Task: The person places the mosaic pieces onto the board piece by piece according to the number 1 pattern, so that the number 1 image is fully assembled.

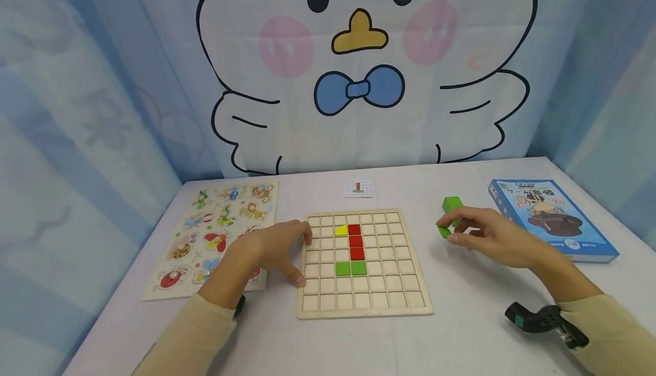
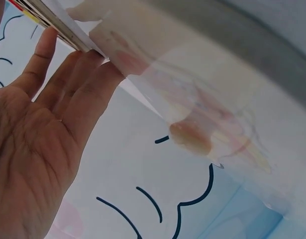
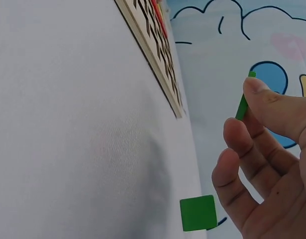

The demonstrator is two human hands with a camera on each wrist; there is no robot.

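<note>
A wooden grid board [image 1: 389, 285] lies on the white table. On it sit a yellow triangle [image 1: 341, 231], a red column [image 1: 356, 242] and a green pair [image 1: 351, 268]. My left hand [image 1: 299, 250] rests on the board's left edge with straight fingers [image 2: 78, 69] against the board's rim [image 2: 53, 22]. Right of the board, my right hand [image 1: 451, 233] hovers above the table and pinches a green block [image 1: 443, 232] between thumb and fingers; the same held green block [image 3: 242, 105] shows edge-on in the right wrist view. A second green block [image 1: 452, 203] [image 3: 197, 213] lies on the table just beyond it.
An animal peg puzzle [image 1: 220, 233] lies left of the board, partly under my left arm. A blue game box [image 1: 553, 216] sits at the far right. A small pattern card [image 1: 358, 188] lies behind the board. A printed curtain [image 1: 359, 68] backs the table.
</note>
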